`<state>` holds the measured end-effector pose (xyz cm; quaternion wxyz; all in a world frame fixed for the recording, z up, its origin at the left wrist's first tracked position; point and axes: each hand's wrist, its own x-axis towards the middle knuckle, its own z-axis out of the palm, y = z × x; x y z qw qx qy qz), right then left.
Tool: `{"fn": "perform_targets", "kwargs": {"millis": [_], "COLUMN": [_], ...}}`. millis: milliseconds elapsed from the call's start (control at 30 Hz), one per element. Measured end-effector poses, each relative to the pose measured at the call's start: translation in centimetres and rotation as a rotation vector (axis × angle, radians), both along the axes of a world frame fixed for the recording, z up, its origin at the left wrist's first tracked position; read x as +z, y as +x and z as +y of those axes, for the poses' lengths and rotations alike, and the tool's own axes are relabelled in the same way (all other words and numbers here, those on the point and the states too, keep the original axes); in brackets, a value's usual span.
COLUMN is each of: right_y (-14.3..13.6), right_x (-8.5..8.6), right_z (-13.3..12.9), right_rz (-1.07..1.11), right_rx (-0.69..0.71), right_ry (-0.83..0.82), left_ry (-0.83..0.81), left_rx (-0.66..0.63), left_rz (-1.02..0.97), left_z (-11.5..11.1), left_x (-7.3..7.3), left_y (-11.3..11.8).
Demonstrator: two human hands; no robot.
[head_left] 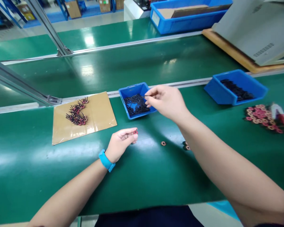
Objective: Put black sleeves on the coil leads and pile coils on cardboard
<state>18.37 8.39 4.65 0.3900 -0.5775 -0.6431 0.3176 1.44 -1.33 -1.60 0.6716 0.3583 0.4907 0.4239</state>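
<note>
My left hand point(120, 143), with a blue band on its wrist, pinches a small red ring-shaped coil point(135, 132) between thumb and fingertips. Above the right side of a small blue bin point(129, 115), my right hand point(167, 101) pinches a thin black tube point(147, 96). Many similar thin black tubes point(137, 104) lie heaped in that bin. A loose ring-shaped coil point(163, 143) rests on the green table to the right of my left hand. A few more coils point(187, 146) sit partly behind my right forearm.
On the left, a cardboard sheet point(100, 113) carries a curved row of coils with black tubes point(77, 113). To the right stand another blue bin point(217, 91) of black pieces and a pile of coils point(261, 116). A rail point(90, 97) runs behind the work surface.
</note>
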Motion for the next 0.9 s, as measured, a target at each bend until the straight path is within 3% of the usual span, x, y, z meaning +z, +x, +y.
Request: {"fn": "perform_targets", "kwargs": {"millis": [167,333,567,900], "right_y": [0.2,-0.2,-0.4,-0.4], "right_x": [0.7,0.2,-0.8,-0.8], "right_z": [-4.4,-7.4,-7.8,-7.8], "right_rz": [0.258,0.265,0.255,0.196], "right_rx": [-0.005,0.026,0.044,0.011], "right_ry": [-0.117,-0.19,-0.228,-0.204], "left_ry": [-0.085,-0.138,-0.145,-0.089], "left_rx": [0.053,0.053,0.045,0.019], "left_rz": [-0.181,-0.232,-0.229,-0.19], "left_z": [0.5,0.5,0.5,0.3], "left_x": [0.5,1.0,1.0,0.7], "left_y": [0.0,0.2,0.1,0.0]}}
